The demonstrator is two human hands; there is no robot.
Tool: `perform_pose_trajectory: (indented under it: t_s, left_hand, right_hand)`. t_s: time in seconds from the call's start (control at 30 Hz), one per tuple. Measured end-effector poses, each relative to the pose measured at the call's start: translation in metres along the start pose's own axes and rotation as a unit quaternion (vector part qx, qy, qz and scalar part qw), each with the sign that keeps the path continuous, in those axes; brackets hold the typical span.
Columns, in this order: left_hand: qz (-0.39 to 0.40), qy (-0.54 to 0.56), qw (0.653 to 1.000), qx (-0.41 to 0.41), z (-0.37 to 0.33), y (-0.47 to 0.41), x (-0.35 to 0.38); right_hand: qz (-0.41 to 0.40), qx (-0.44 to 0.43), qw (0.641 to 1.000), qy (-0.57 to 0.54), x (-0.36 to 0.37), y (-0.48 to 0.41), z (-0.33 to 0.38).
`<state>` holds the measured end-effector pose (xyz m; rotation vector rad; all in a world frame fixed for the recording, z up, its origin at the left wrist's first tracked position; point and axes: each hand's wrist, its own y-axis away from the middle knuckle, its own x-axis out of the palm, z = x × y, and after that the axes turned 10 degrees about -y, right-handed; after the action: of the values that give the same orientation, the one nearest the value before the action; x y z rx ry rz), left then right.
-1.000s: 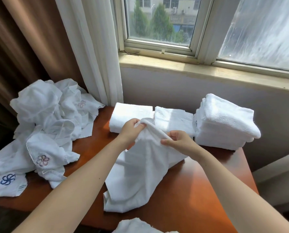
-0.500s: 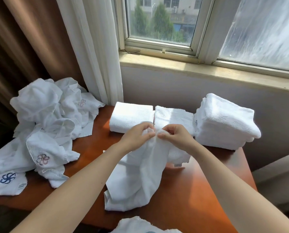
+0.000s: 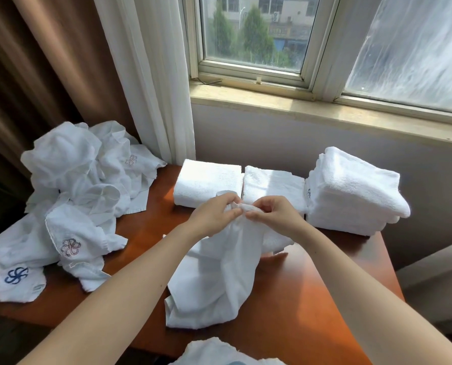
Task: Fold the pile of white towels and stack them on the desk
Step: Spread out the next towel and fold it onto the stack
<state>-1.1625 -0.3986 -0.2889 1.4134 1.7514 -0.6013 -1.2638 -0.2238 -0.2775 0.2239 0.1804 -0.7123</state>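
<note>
Towel [image 3: 219, 272] at centre frame hangs from both hands, its top edge bunched between them and its lower part crumpled on the desk [image 3: 311, 299]. Left hand [image 3: 214, 214] pinches that edge with curled fingers and thumb. Right hand [image 3: 275, 214] pinches the same edge just beside it, the two sets of fingertips nearly touching. Pile [image 3: 69, 196] of unfolded towels lies at frame left, spilling over the desk's left end; several pieces show embroidered emblems. Behind the hands, against the wall, a folded towel [image 3: 206, 183] and a second folded towel [image 3: 272, 188] sit side by side, with a taller stack [image 3: 351, 191] to their right. White cloth [image 3: 214, 351] shows at the bottom edge. Curtain [image 3: 146, 75] hangs at upper left beside the window [image 3: 254, 35].
</note>
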Motion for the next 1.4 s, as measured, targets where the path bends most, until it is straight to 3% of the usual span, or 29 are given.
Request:
perform_pose_trajectory:
  t_s: [0.1,0.23,0.37,0.43,0.5,0.6,0.77,0.9,1.07,1.4]
  left_hand:
    - [-0.05,0.02,0.998,-0.044,0.005,-0.003,0.0]
    - [-0.122,0.096,0.977,-0.145,0.022,-0.005,-0.009]
    - [-0.167,0.063,0.961,-0.209,0.038,0.004,-0.016]
    - [-0.139,0.032,0.974,-0.178,0.039,0.009,-0.015]
    - [-0.066,0.031,0.994,-0.076,0.035,0.011,-0.013]
    - [0.04,0.051,0.997,0.034,0.014,0.014,-0.009]
    - [0.04,0.085,0.994,0.05,-0.001,0.009,-0.007]
    - [-0.038,0.104,0.994,-0.001,-0.009,0.007,-0.008]
    - [-0.172,0.189,0.962,-0.093,-0.008,0.001,-0.012]
    - [-0.214,0.244,0.924,-0.204,0.008,-0.005,-0.018]
  right_hand:
    - [-0.009,0.001,1.0,-0.001,0.001,-0.001,-0.002]
    - [-0.009,0.02,0.997,0.079,-0.002,0.0,-0.013]
    - [-0.002,0.035,0.995,0.095,-0.003,0.003,-0.025]
    - [0.0,0.028,0.997,0.073,-0.002,0.002,-0.022]
    - [0.005,0.014,0.999,0.037,0.0,0.002,-0.014]
    - [0.024,0.0,1.0,-0.005,0.002,0.003,0.002]
    - [0.025,0.001,0.999,-0.035,-0.002,0.008,0.017]
    - [0.001,0.02,0.997,-0.074,-0.007,0.012,0.014]
    - [-0.005,0.061,0.998,-0.005,-0.008,0.011,-0.006]
    - [-0.005,0.078,0.989,0.124,-0.006,0.007,-0.028]
